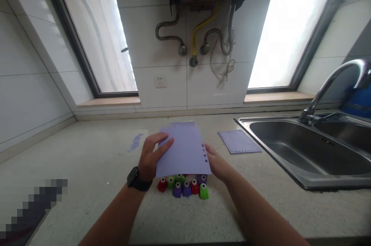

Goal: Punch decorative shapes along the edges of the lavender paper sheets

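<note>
A sheet of purple paper [182, 149] is held up over the counter, with a row of small punched shapes along its right edge. My left hand [152, 153], with a black watch at the wrist, grips its left side, thumb on top. At the right edge is my right hand [216, 163]; its fingers are hidden behind the paper, so its hold cannot be made out. Below the sheet's near edge stand several small craft punches [187, 189] in red, green and purple, partly covered by the paper. More purple paper shows just behind the held sheet.
To the right lies a stack of purple paper [239, 141] with punched edges, beside the steel sink [290, 153] and its faucet [333, 83]. Purple paper scraps [135, 142] lie on the left of the counter [95, 161]. A wall socket [160, 81] and pipes are behind.
</note>
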